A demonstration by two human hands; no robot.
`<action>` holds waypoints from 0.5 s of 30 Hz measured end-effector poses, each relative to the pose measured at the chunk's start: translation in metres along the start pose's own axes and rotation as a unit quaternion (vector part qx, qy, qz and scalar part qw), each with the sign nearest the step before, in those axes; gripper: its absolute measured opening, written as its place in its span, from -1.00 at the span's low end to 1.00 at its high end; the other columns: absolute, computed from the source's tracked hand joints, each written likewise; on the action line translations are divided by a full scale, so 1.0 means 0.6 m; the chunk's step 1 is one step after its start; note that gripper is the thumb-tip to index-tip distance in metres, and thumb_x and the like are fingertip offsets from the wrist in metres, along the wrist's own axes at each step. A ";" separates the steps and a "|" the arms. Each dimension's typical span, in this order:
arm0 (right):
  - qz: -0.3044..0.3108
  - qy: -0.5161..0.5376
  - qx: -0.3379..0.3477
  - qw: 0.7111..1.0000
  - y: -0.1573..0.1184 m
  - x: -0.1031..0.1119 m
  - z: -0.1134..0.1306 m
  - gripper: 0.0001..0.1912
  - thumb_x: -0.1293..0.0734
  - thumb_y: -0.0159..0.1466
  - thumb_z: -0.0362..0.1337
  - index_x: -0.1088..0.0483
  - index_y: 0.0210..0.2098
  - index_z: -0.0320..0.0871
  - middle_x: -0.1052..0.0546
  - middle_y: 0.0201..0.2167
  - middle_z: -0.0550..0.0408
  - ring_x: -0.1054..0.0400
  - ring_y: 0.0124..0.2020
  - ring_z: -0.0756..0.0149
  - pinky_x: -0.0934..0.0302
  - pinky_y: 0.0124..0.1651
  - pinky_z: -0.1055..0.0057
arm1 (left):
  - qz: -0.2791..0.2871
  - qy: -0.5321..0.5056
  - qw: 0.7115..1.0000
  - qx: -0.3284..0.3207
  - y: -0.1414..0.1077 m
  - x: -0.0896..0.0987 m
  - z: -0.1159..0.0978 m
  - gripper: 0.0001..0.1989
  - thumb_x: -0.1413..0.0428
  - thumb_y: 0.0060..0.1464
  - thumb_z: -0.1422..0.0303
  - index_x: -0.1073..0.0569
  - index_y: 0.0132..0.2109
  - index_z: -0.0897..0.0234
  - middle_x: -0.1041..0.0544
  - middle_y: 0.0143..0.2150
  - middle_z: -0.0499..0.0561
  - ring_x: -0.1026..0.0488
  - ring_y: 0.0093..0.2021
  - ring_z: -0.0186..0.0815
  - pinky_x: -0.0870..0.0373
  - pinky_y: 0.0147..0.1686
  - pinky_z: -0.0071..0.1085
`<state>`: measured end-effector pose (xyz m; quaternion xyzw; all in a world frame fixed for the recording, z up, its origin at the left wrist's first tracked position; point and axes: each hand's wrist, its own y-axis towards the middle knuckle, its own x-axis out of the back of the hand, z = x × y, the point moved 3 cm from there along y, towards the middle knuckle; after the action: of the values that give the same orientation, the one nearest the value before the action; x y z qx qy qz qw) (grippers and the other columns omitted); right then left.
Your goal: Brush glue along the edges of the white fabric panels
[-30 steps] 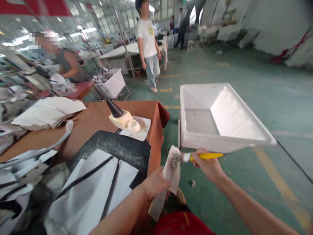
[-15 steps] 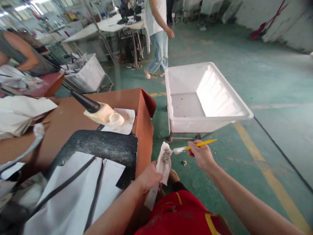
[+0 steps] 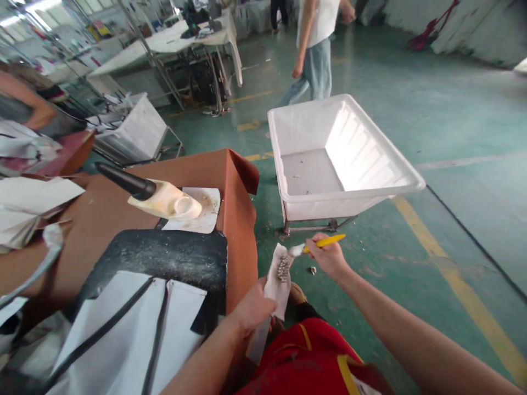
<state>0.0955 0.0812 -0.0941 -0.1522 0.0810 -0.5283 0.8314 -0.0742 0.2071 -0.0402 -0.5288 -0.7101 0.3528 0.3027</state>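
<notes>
Fabric stack: it lies at the far left on the brown table, well apart from the hands.
Glue pot: a cream pot with a black handle stands tilted on a stained sheet, near the table's right edge.
Black mat: it carries white cut pieces with dark strips; they reach close to the left forearm, so I judge that an elbow move can push them off.
Left hand: closed around the lower part of a small white piece, held upright just beside the table's right corner, above the lap.
Right hand: closed on a yellow-handled brush; the bristles touch the top of the white piece.
Risk of glue: the piece is thin and held only from below, so it can bend under the brush, and I think drops can fall on the red garment.
Table edge: the orange side panel stands very near the left hand; little room there.
White bin: on a metal frame, to the right and ahead, apart from the brush.
Open room: the green floor at right is free; a person walks behind the bin.
</notes>
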 end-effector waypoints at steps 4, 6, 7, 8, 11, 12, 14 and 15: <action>0.006 0.001 0.003 1.000 0.007 0.005 -0.003 -0.77 -0.30 0.02 -0.10 -0.29 -0.52 -0.15 -0.36 -0.69 0.18 -0.22 -0.63 0.40 -0.08 -0.57 0.48 | 0.013 -0.021 1.000 0.004 -0.001 0.007 0.010 -0.60 -0.02 -0.30 0.50 -0.33 -0.17 0.38 -0.35 -0.63 -0.10 -0.26 -0.72 -0.38 -0.20 -0.73 -0.52; 0.093 0.014 0.014 0.995 -0.002 -0.006 -0.009 -0.74 -0.27 0.08 -0.08 -0.33 -0.38 -0.16 -0.42 -0.59 0.15 -0.29 -0.56 0.37 -0.14 -0.52 0.47 | 0.025 -0.043 0.999 0.011 -0.001 0.013 0.015 -0.63 -0.03 -0.31 0.46 -0.34 -0.21 0.38 -0.36 -0.64 -0.07 -0.26 -0.72 -0.37 -0.20 -0.74 -0.51; 0.123 0.006 0.022 0.992 -0.005 -0.008 -0.013 -0.74 -0.27 0.09 -0.08 -0.34 -0.36 -0.15 -0.43 -0.57 0.14 -0.31 -0.54 0.36 -0.17 -0.50 0.47 | 0.028 -0.054 0.998 0.014 -0.002 0.017 0.016 -0.63 -0.04 -0.31 0.43 -0.34 -0.22 0.38 -0.36 -0.64 -0.07 -0.26 -0.72 -0.37 -0.21 -0.74 -0.50; 0.135 -0.012 0.031 0.990 -0.005 -0.007 -0.018 -0.75 -0.28 0.08 -0.09 -0.36 -0.38 -0.16 -0.42 -0.57 0.14 -0.30 -0.53 0.36 -0.18 -0.49 0.46 | 0.028 -0.065 0.997 0.016 -0.003 0.021 0.017 -0.63 -0.05 -0.31 0.41 -0.34 -0.22 0.38 -0.35 -0.65 -0.07 -0.26 -0.73 -0.37 -0.21 -0.73 -0.50; 0.075 -0.073 0.046 0.993 0.005 0.011 -0.025 -0.80 -0.31 0.02 -0.14 -0.37 -0.49 -0.16 -0.40 -0.61 0.15 -0.28 -0.55 0.35 -0.19 -0.49 0.43 | 0.025 -0.091 0.995 0.022 -0.006 0.030 0.017 -0.61 -0.08 -0.31 0.36 -0.34 -0.21 0.38 -0.34 -0.66 -0.08 -0.24 -0.74 -0.38 -0.22 -0.73 -0.48; 0.063 -0.080 0.052 0.993 0.006 0.014 -0.023 -0.82 -0.31 0.02 -0.15 -0.39 -0.49 -0.15 -0.42 -0.57 0.13 -0.29 -0.52 0.34 -0.21 -0.45 0.42 | 0.027 -0.098 0.995 0.024 -0.006 0.031 0.017 -0.61 -0.08 -0.33 0.36 -0.34 -0.23 0.39 -0.34 -0.66 -0.07 -0.24 -0.74 -0.38 -0.22 -0.74 -0.48; 0.101 -0.090 0.101 0.986 0.002 0.008 -0.011 -0.83 -0.30 0.07 -0.17 -0.43 -0.41 -0.13 -0.47 -0.46 0.09 -0.34 -0.41 0.31 -0.26 -0.34 0.40 | 0.035 -0.111 0.993 0.028 -0.005 0.031 0.017 -0.64 -0.09 -0.35 0.37 -0.35 -0.28 0.40 -0.35 -0.67 -0.05 -0.24 -0.74 -0.37 -0.21 -0.73 -0.48; 0.143 -0.100 0.142 0.974 -0.004 0.002 -0.004 -0.84 -0.29 0.10 -0.18 -0.44 -0.38 -0.11 -0.49 -0.40 0.08 -0.36 -0.35 0.30 -0.26 -0.27 0.39 | 0.037 -0.117 0.992 0.029 -0.004 0.031 0.017 -0.64 -0.09 -0.37 0.38 -0.36 -0.29 0.41 -0.35 -0.68 -0.04 -0.24 -0.74 -0.37 -0.21 -0.73 -0.48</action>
<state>0.0932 0.0790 -0.0954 -0.0718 -0.0577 -0.3916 0.9155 -0.0885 0.2227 -0.0430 -0.5004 -0.7100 0.4439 0.2199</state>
